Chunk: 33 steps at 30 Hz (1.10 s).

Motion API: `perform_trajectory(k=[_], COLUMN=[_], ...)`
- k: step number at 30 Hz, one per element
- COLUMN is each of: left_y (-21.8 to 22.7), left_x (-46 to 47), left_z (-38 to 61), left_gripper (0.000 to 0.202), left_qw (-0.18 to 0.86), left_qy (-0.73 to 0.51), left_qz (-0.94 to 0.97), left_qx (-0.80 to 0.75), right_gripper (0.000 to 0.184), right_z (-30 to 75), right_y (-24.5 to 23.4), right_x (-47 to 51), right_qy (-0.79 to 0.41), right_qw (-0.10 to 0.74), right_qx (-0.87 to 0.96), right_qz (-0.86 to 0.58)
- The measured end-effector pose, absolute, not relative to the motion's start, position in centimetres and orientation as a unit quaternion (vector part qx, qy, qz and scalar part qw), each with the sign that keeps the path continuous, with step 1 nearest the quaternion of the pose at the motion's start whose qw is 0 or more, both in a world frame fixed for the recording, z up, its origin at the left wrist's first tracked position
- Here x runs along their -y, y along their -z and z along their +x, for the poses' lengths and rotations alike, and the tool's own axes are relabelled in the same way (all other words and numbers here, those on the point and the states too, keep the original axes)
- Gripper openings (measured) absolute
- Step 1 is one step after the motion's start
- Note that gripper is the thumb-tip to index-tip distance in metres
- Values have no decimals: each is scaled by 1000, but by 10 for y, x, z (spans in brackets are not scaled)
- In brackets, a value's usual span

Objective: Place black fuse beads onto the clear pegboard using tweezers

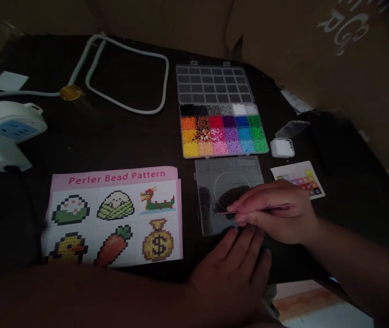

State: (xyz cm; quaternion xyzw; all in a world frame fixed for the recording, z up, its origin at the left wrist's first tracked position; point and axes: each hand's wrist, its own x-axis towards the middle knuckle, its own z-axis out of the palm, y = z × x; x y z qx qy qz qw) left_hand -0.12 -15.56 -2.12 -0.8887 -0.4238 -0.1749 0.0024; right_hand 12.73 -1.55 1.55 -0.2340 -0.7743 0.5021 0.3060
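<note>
A clear square pegboard [215, 175] lies on the dark table, with a patch of black beads [230, 196] set on it. My right hand [276, 212] is closed on thin tweezers [226, 212] whose tip reaches left over the black beads. Just below the board's near edge rests my left hand [235, 273], fingers stretched flat and touching the board. An open bead box [224, 129] with many coloured compartments sits just behind the pegboard. A pink sheet titled Perler Bead Pattern [115, 216] lies to the left of the board.
The bead box's clear lid [214, 84] lies open behind it. A small tub of white beads [282, 147] and its lid [292, 128] sit right of the box, with a colour card [300, 178]. A white power strip [7, 130] and looped cable [126, 73] occupy the left.
</note>
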Motion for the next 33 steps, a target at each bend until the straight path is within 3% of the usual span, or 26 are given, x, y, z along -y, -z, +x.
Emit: perform_trajectory(k=[33], left_y=[23], left_x=[155], left_z=[0], left_gripper=[37], left_qw=[3], left_qy=[196], left_qz=[-884], left_qx=[425], right_gripper=[7], right_z=[126], right_y=[-8], right_x=[13], right_qy=[-485], right_qw=[307], right_qx=[797], right_qz=[-187])
